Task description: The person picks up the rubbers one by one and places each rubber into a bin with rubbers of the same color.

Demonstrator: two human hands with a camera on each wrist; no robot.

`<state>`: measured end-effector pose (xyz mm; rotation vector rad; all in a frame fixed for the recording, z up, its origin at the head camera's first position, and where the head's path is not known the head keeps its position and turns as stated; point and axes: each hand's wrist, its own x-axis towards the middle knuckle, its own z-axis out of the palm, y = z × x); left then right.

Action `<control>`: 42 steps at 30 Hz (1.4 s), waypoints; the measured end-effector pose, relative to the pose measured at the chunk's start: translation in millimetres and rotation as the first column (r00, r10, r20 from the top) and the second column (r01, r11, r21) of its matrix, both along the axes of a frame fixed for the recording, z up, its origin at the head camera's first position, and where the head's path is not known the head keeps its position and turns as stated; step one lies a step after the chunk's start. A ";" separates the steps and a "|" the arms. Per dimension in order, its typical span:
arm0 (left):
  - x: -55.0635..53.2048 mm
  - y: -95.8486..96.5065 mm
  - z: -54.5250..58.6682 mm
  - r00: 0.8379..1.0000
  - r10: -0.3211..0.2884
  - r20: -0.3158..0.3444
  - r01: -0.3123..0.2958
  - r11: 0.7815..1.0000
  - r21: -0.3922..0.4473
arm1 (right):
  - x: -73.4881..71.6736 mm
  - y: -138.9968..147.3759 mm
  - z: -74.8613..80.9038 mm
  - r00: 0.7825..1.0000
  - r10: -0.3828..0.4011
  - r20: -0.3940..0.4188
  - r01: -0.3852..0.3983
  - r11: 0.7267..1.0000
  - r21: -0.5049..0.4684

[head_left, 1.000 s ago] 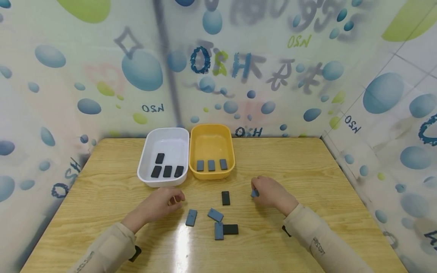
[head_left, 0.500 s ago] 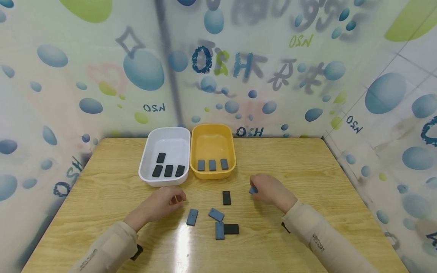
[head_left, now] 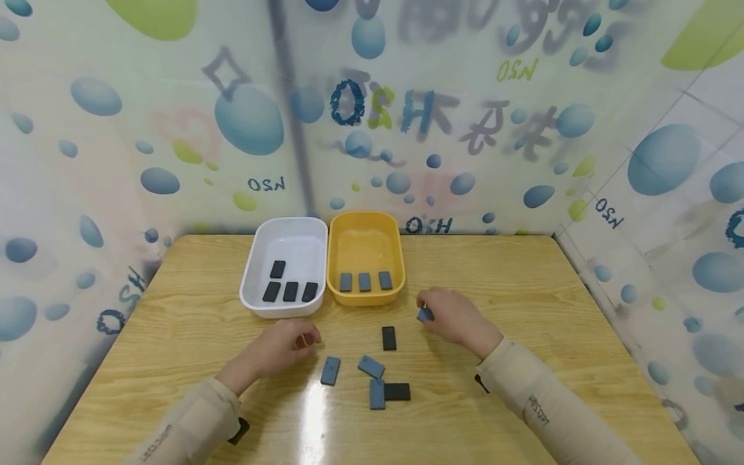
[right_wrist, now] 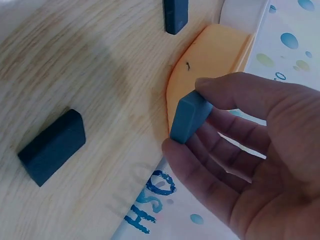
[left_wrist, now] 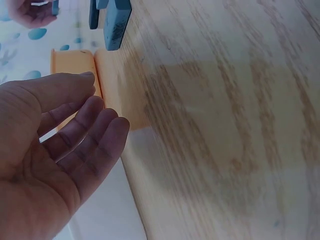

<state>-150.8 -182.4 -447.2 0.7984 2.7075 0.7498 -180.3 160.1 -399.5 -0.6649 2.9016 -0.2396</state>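
Note:
My right hand [head_left: 456, 321] pinches a small blue rectangular block [head_left: 425, 314] between thumb and fingers, above the table right of the yellow bin. In the right wrist view the held block [right_wrist: 190, 116] is tilted, with fingertips at both ends. My left hand [head_left: 279, 349] hovers in front of the white bin, fingers loosely curved and holding nothing; the left wrist view shows the empty palm [left_wrist: 45, 165]. Nearest to it lies a blue block [head_left: 330, 371]. Between the hands lie two more blue blocks [head_left: 371, 367], [head_left: 377, 394] and two black blocks [head_left: 389, 338], [head_left: 398, 391].
At the back of the wooden table [head_left: 476, 265] a white bin [head_left: 250, 294] holds several black blocks. Touching its right side, a yellow bin [head_left: 366, 299] contains three blue blocks in a row. A patterned curtain wall [head_left: 372, 148] rises behind the table.
My right hand has moved slightly left and away from me, toward the yellow bin, carrying the blue block. The left hand keeps its pose. The view has shifted slightly.

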 end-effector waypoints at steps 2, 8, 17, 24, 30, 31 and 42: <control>0.4 -0.5 -0.1 1.000 -0.001 -0.003 0.001 1.000 0.006 | -1.6 -1.6 1.4 1.000 0.007 -0.010 -0.007 1.000 -0.007; 2.1 0.0 2.2 1.000 0.000 -0.009 0.000 1.000 0.021 | -5.8 -7.5 8.6 1.000 0.013 -0.009 -0.013 1.000 -0.001; 2.2 4.2 4.4 0.999 0.020 0.027 -0.021 1.000 0.007 | -10.2 -16.0 23.2 0.998 0.054 -0.045 -0.054 0.999 -0.006; 1.6 6.2 3.5 1.000 0.012 0.016 -0.013 1.000 0.005 | -18.5 -25.3 29.4 0.998 0.054 -0.024 -0.054 0.999 -0.006; 0.5 8.7 3.2 1.000 0.008 0.015 -0.008 1.000 0.008 | -27.4 -32.1 32.9 0.998 0.061 -0.030 -0.061 0.998 -0.013; 0.4 9.0 3.3 1.000 0.010 0.019 -0.011 1.000 0.008 | -29.0 -33.8 33.9 0.998 0.060 -0.027 -0.060 0.998 -0.018; -1.9 13.1 3.6 1.000 -0.011 0.011 0.011 1.000 0.018 | -46.5 -56.8 46.7 0.998 0.056 0.031 -0.056 0.998 -0.002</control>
